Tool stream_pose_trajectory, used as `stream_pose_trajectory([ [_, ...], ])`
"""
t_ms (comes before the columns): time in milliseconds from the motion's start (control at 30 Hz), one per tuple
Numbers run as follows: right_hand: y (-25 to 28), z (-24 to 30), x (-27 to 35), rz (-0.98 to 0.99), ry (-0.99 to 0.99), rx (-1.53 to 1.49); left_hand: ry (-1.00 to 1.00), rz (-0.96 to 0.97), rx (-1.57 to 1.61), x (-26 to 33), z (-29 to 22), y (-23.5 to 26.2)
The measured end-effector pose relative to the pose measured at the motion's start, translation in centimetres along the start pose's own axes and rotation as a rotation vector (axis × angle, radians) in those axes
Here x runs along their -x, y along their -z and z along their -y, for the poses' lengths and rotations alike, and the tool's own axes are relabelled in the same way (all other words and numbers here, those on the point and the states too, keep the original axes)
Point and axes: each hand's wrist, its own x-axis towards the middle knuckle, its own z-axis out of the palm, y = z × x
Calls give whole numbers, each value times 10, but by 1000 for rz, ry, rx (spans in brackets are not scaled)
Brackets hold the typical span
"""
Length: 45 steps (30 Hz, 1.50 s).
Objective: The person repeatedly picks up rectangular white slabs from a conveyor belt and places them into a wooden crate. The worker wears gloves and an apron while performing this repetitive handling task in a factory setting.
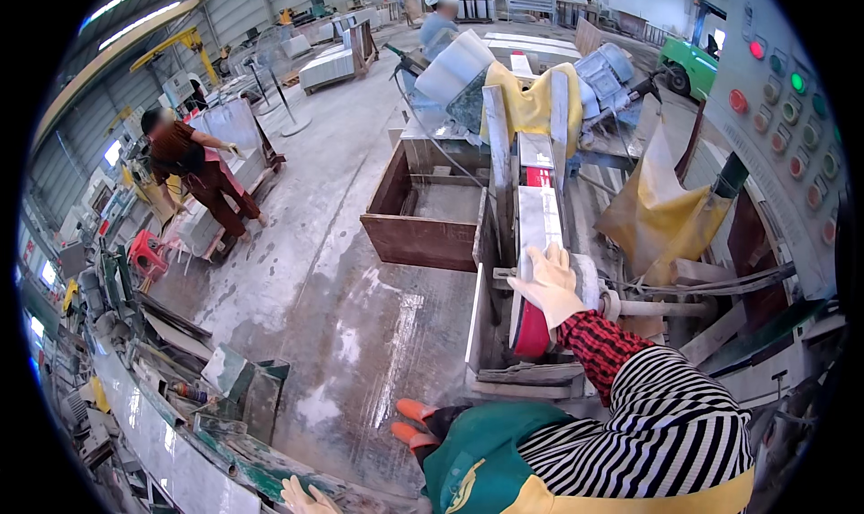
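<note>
My right hand (pixel 551 289), in a cream glove, lies flat with fingers stretched on a long pale stone strip (pixel 538 215). That strip rests along a narrow conveyor with a red belt (pixel 533 332) and runs up between two upright boards toward the machine. Low in the picture, my left hand (pixel 308 497), gloved alike, is partly cut off by the lower edge. Its fingers are spread, and nothing shows in them. It is nearest to a green metal frame (pixel 261 480); whether it touches the frame I cannot tell.
A brown open box (pixel 421 239) stands left of the conveyor. Yellow cloth (pixel 533 95) drapes over the motor-driven machine. At right hang a yellow-white sheet (pixel 670 210) and a button panel (pixel 783 109). Two people, one left (pixel 202 167), one beyond the machine (pixel 439 28), and a green forklift (pixel 688 67) are farther off.
</note>
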Motion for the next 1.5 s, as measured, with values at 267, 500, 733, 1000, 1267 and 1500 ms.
stream_pose_trajectory([
  [267,-4,9,-18,15,-142,27,-12,-62,23,0,-3,-2],
  [500,33,-10,-37,240,-248,-811,110,-43,322,-1,2,6],
  [733,91,73,-4,381,-68,-1028,708,12,1276,-62,-84,4],
  [1000,70,226,52,1163,839,-764,633,355,2089,-88,-237,64],
  [1267,2,329,177,711,1977,-406,705,-149,2022,-31,-78,61],
  [1500,-51,342,149,402,2001,-666,1003,-549,1808,36,33,98],
])
